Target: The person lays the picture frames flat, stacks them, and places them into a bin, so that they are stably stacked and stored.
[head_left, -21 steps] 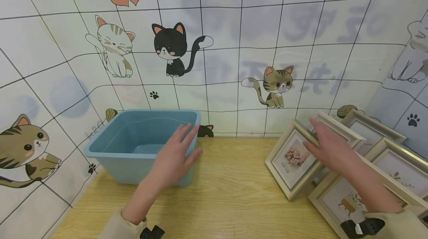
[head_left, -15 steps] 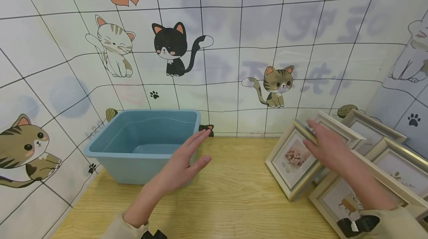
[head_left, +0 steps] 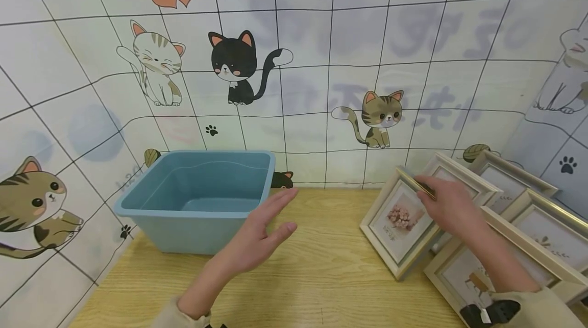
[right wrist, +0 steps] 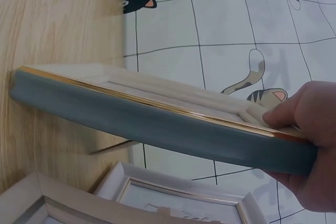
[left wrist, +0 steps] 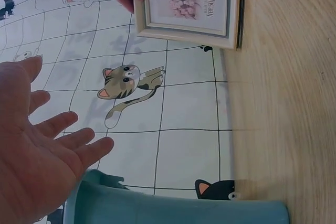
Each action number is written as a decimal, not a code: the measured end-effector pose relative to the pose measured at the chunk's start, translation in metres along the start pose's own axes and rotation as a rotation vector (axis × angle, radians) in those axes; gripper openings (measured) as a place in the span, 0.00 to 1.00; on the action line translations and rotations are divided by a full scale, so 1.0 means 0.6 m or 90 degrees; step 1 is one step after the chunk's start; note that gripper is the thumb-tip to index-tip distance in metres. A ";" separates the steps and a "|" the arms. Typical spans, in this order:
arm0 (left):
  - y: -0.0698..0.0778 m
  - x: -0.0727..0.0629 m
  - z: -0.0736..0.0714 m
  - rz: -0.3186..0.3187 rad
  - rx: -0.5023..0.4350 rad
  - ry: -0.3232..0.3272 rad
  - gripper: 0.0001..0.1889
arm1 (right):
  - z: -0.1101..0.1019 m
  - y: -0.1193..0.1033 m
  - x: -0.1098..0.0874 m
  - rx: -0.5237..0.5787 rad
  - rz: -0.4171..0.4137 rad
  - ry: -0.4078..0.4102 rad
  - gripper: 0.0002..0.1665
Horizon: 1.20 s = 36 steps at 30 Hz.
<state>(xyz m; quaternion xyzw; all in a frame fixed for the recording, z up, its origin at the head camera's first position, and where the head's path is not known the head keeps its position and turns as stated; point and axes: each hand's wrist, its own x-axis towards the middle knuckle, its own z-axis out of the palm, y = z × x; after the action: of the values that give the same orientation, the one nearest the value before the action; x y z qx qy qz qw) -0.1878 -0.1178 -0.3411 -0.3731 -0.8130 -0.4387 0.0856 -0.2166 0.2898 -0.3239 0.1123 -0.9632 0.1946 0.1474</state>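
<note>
Head: frame (head_left: 398, 218) tilted beside other frames (head_left: 459, 267); right hand (head_left: 452, 204) pinching its upper edge. Left hand (head_left: 254, 236) near tub (head_left: 184, 231), holding nothing.

Left wrist: left fingers (left wrist: 95, 151) loosely spread.

Right wrist: thumb (right wrist: 290, 111) on border, fingers behind. Frame probably light, stiff; front perhaps fragile; hold by border.

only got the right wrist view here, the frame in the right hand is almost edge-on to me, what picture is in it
Observer: In the head view, the picture frame in the right hand shows pink flowers.
Operator: ok and what is the left hand holding, can't see it
Observer: Nothing; the left wrist view shows the left hand with its palm bare.
Operator: any container around
Observer: Yes, a light blue tub stands on the wooden table, on the person's left.
</note>
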 end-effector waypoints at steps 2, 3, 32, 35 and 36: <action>-0.002 0.001 0.006 -0.003 -0.006 0.000 0.32 | 0.003 -0.004 -0.005 0.020 -0.014 0.007 0.23; -0.003 0.002 0.009 -0.003 -0.014 0.000 0.32 | 0.004 -0.006 -0.008 0.033 -0.019 0.010 0.23; 0.013 0.039 0.077 0.071 -0.238 -0.023 0.30 | 0.023 -0.100 -0.077 0.454 -0.220 0.056 0.26; 0.016 0.042 0.080 0.073 -0.259 -0.031 0.30 | 0.029 -0.102 -0.076 0.481 -0.254 0.061 0.28; 0.016 0.042 0.081 0.071 -0.267 -0.035 0.30 | 0.031 -0.103 -0.076 0.487 -0.263 0.063 0.29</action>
<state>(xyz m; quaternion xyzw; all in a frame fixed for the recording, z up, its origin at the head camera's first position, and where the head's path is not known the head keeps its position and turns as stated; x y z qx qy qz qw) -0.1898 -0.0633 -0.3521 -0.4391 -0.6841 -0.5823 0.0086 -0.1616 0.2341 -0.3341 0.3395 -0.7708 0.5093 0.1766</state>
